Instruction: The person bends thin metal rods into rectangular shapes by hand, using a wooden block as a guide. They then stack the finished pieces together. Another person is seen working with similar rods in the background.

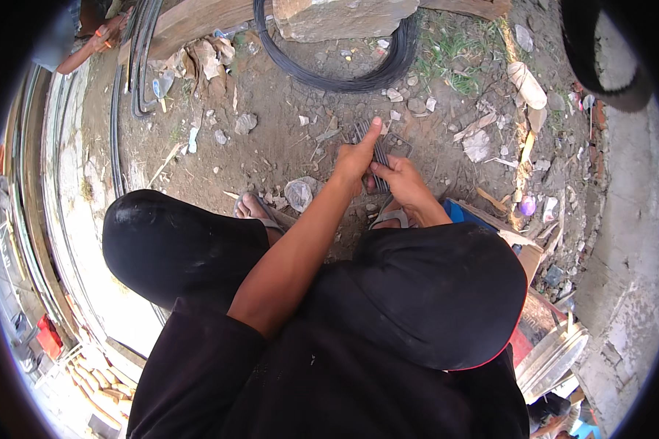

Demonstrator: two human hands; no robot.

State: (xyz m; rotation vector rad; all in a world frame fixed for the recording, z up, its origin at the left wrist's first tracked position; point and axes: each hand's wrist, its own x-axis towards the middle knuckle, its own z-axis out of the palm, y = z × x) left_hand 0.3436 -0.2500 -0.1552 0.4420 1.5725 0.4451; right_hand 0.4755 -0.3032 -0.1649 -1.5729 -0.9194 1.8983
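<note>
Between my knees, both hands are closed around a bundle of short, dark metal strands (380,155), which look like wire pieces or thin rods. My left hand (354,161) grips the bundle from the left, its thumb stretched along the upper end. Lower down, my right hand (403,180) holds it from the right, thumb pressed against the strands. My fingers hide part of the bundle. Beyond my hands, a coil of dark wire (388,75) lies on the ground around a large stone block (329,17).
At the upper left, another person's hand (108,35) holds something orange beside long bent steel bars (117,117). A cardboard box (529,252) and a bucket (560,355) stand by my right knee. A concrete strip (630,219) runs along the right. Stones and scraps litter the dirt.
</note>
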